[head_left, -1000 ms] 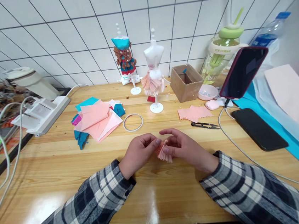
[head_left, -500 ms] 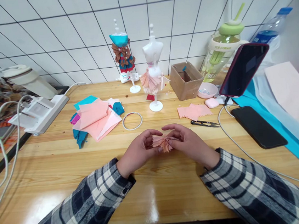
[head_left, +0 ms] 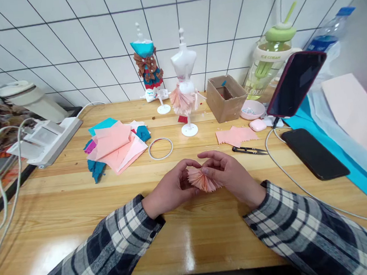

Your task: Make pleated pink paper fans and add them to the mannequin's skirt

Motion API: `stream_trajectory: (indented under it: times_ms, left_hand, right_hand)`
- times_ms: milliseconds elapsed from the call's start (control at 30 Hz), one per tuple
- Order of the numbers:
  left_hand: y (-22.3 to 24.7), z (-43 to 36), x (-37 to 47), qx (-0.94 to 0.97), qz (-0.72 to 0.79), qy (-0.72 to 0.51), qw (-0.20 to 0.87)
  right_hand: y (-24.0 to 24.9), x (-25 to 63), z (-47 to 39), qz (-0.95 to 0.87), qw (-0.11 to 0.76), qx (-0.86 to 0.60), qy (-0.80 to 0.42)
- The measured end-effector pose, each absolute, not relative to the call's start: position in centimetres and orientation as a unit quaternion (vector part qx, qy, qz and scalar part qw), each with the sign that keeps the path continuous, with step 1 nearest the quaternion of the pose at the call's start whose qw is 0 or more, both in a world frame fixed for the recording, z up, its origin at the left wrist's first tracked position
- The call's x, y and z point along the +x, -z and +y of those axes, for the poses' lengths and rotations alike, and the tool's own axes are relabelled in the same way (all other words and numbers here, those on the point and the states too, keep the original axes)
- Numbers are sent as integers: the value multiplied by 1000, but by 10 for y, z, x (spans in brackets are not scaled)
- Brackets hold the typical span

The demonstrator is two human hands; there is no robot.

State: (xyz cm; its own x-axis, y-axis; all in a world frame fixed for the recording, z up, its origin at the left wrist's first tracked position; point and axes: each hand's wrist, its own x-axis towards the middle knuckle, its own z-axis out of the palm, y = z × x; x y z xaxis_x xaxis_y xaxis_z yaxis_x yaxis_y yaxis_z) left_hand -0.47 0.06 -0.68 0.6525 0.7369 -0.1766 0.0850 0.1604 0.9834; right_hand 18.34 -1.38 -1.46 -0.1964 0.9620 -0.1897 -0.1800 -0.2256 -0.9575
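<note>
A pleated piece of pink crepe paper (head_left: 203,180) fans out between my hands, its zigzag edge toward me. My left hand (head_left: 172,186) grips its left side, thumb low and fingers curled behind. On the upper right, my right hand (head_left: 230,175) pinches the gathered part between thumb and fingers. Straight ahead stands a white mini dress form (head_left: 184,63) wearing a pleated pink paper skirt (head_left: 182,101). Just beyond my right hand are a cut pink paper strip (head_left: 236,136) and black thread snips (head_left: 249,150).
Left of centre lie coloured crepe paper sheets (head_left: 118,144) and a ring (head_left: 160,148). A dressed form (head_left: 147,67), a cardboard box (head_left: 227,100) and a pink dish (head_left: 252,109) stand at the back. Phones (head_left: 314,153), a cable and large paper sheets (head_left: 357,106) occupy the right; a power strip (head_left: 54,140) is left.
The pink paper has spread into a wider fan, turned more toward me. My right thumb has shifted up to its gathered part. The view has moved slightly.
</note>
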Motion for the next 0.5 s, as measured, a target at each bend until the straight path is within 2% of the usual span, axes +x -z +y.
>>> stream_trajectory:
  times_ms: [167, 500]
  left_hand:
    - [4, 1, -6, 608, 316, -246, 686]
    - [12, 5, -4, 554, 347, -268, 708]
  right_hand:
    - [14, 184, -13, -438, 486, -457, -602]
    - [15, 184, -13, -438, 485, -452, -607]
